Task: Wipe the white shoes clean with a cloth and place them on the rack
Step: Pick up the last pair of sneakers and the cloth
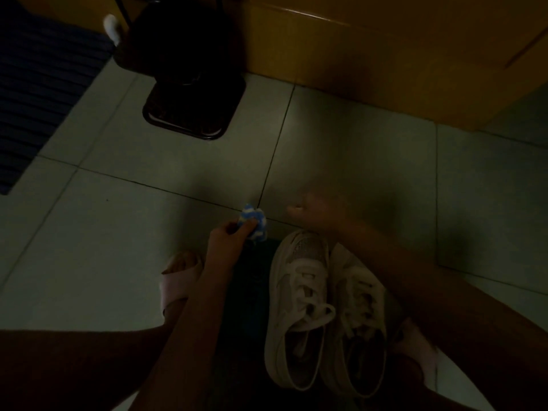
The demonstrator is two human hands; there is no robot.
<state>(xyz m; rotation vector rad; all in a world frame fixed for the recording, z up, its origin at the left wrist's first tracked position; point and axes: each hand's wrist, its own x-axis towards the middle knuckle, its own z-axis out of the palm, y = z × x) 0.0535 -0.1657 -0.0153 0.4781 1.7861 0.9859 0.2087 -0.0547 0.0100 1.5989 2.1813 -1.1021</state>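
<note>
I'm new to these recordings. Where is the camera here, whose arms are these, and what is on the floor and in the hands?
There is no machine here. A person works with bare hands, and the one picture comes from a camera worn on the head, looking down. The light is dim. The left hand holds a crumpled blue-and-white cloth in its grip. The right hand is blurred. It reaches past the toes of the shoes and seems to hold nothing. A pair of white lace-up sneakers stands side by side on the pale tiled floor, toes pointing away. A foot in a pale sandal shows beside the left forearm. A wooden cabinet stands further off.
</note>
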